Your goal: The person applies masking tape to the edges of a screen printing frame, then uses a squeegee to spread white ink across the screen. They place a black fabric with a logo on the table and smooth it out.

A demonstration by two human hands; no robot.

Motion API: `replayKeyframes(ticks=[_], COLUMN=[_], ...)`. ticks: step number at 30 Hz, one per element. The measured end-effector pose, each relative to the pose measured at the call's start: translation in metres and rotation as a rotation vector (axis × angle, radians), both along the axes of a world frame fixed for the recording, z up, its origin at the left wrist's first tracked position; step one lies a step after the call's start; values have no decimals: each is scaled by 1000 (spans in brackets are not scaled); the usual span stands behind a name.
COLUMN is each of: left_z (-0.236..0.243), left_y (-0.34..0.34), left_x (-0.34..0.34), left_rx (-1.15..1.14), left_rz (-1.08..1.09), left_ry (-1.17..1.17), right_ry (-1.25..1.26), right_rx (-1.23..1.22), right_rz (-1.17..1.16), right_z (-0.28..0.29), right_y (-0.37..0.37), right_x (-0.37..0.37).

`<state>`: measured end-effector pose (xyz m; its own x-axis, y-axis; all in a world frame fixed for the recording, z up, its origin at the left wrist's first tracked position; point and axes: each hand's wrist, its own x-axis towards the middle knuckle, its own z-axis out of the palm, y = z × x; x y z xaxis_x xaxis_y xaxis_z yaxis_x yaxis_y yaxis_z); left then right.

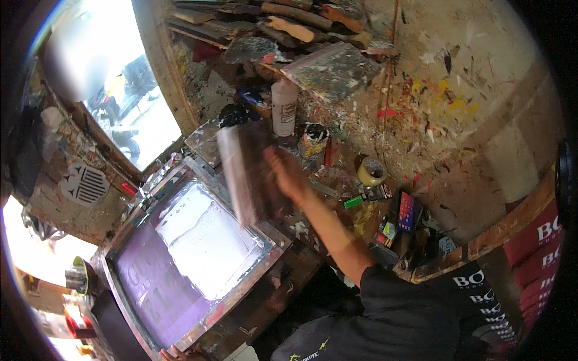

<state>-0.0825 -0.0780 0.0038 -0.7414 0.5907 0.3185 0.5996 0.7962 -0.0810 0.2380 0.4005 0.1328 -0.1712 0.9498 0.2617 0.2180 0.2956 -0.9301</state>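
Observation:
My right hand (286, 174) grips a long, flat, pale-brown board (238, 174), perhaps a squeegee, blurred by motion above the back right corner of a screen-printing frame (274, 246). The frame holds a purple mesh (138, 295) with stencilled lettering and a large spread of white ink (208, 243). At the bottom edge of the view, the fingers of my left hand (176, 354) curl over the frame's near rim; the rest of that hand is out of view.
A bottle (283, 111), paint pot (314, 144), tape roll (371, 171), green lighter (355, 200) and phone (404, 210) lie right of the frame on the stained bench (328, 234). Scraps of wood and boards (301, 30) are piled behind. A bright opening (126, 90) is at left.

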Motion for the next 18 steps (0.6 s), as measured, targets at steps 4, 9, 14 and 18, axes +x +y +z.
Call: replayKeyframes(ticks=[4, 9, 14, 18], left_z=[34, 128, 242, 317], left_y=[28, 71, 148, 230], left_x=[-70, -232, -374, -430], left_rx=[205, 396, 478, 511], left_rz=[-147, -321, -417, -459], left_ry=[126, 452, 734, 870], right_ry=[384, 646, 547, 346], right_rx=[-240, -476, -453, -463], right_rz=[-584, -471, -671, -697], right_z=[-68, -47, -59, -72], right_y=[63, 87, 128, 128], right_x=[89, 135, 145, 168])
